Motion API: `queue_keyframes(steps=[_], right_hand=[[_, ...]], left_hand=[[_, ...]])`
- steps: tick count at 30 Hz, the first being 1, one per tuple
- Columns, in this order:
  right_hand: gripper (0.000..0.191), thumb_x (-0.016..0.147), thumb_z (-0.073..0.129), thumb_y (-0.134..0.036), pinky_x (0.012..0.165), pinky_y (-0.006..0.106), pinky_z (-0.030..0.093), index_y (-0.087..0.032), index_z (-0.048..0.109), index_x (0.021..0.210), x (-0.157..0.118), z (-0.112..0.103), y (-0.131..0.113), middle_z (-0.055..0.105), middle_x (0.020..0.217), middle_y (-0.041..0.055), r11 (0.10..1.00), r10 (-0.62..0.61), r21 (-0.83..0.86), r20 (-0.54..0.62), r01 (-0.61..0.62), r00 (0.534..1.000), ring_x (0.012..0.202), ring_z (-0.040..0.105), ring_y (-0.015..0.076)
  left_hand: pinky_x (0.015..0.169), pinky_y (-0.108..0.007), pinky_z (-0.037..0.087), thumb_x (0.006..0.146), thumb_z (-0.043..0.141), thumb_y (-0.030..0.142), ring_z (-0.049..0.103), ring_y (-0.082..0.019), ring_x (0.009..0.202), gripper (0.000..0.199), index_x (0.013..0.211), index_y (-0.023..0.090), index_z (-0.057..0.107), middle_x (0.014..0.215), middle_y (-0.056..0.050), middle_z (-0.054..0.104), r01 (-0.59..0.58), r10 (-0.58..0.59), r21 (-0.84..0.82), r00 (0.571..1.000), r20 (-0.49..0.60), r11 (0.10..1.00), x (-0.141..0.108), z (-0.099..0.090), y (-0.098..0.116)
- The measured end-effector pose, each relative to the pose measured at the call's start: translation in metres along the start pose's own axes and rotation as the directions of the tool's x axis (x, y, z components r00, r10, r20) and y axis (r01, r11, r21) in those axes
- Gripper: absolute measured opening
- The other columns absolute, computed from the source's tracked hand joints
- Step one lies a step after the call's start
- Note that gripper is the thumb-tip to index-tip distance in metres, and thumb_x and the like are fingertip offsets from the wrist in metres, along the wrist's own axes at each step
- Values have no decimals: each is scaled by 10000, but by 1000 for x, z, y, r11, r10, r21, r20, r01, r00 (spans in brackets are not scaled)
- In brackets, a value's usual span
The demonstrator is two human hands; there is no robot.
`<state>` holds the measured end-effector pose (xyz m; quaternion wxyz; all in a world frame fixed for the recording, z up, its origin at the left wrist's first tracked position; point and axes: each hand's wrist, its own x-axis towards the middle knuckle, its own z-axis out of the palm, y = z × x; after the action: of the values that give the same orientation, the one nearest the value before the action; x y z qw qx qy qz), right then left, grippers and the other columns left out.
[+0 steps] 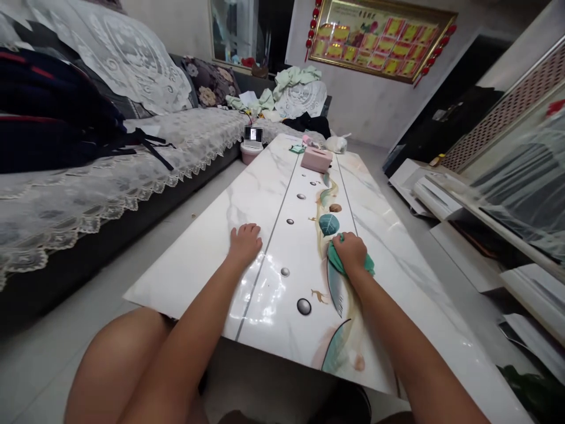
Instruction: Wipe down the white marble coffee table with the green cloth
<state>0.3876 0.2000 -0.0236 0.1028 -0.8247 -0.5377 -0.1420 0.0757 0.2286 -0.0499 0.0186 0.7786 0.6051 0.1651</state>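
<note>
A green cloth [368,265] is bunched under my right hand [352,253], whose fingers close round it. It presses on the glossy white marble-patterned table [212,235], over the printed leaf design right of the middle. My left hand [245,244] lies on the left part of the tabletop with fingers spread and nothing in it. Grey lines and printed dark ovals run along the table between my hands. Much of the cloth is hidden beneath my right hand.
At the table's far end are a pink tissue box [316,159] and a white plastic bag [338,144]. A lace-covered sofa [185,138] with a dark backpack [53,112] runs along the left. A low white cabinet [463,253] stands on the right.
</note>
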Motion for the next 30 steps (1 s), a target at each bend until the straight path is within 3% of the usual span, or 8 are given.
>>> queue_keyframes(steps=[6,11,20,26,30], right_hand=[[419,962,420,-328,728,310,368,-107,746,1106,23,0,-21,700,1122,181,995,84,46,52,-86,995,1011,623,278],[425,958,437,-377,691,299,368,-131,758,1089,15,-11,-27,715,1061,166,991,99,81,100,-107,990,926,646,251],[351,933,477,-382,656,288,321,-188,750,1039,-56,-28,-30,713,1046,106,982,56,177,83,-70,995,852,606,206],[263,892,544,-412,633,281,276,-207,695,829,-112,-37,-34,700,928,58,967,-43,252,30,34,999,794,555,178],[232,873,558,-387,650,282,285,-203,670,787,-148,-44,-39,682,880,48,959,-62,275,-21,66,998,772,533,172]], left_hand=[[1128,-574,376,991,577,321,510,-293,1319,355,1326,204,583,1435,-109,553,-5,5,10,1000,-11,1000,1,2,0],[1123,-580,385,986,590,329,512,-297,1319,355,1317,200,588,1432,-110,554,-6,6,-19,1000,7,1000,2,-2,-2],[1128,-588,374,983,592,359,495,-306,1336,383,1333,204,579,1453,-113,537,-9,12,-48,999,52,999,2,-8,-4],[1130,-597,377,981,600,352,503,-306,1333,382,1333,204,581,1447,-114,544,-7,10,-45,999,48,999,1,-9,-3],[1140,-609,363,980,603,345,484,-314,1356,390,1343,202,576,1468,-117,528,-14,16,-44,999,49,999,1,-7,-3]])
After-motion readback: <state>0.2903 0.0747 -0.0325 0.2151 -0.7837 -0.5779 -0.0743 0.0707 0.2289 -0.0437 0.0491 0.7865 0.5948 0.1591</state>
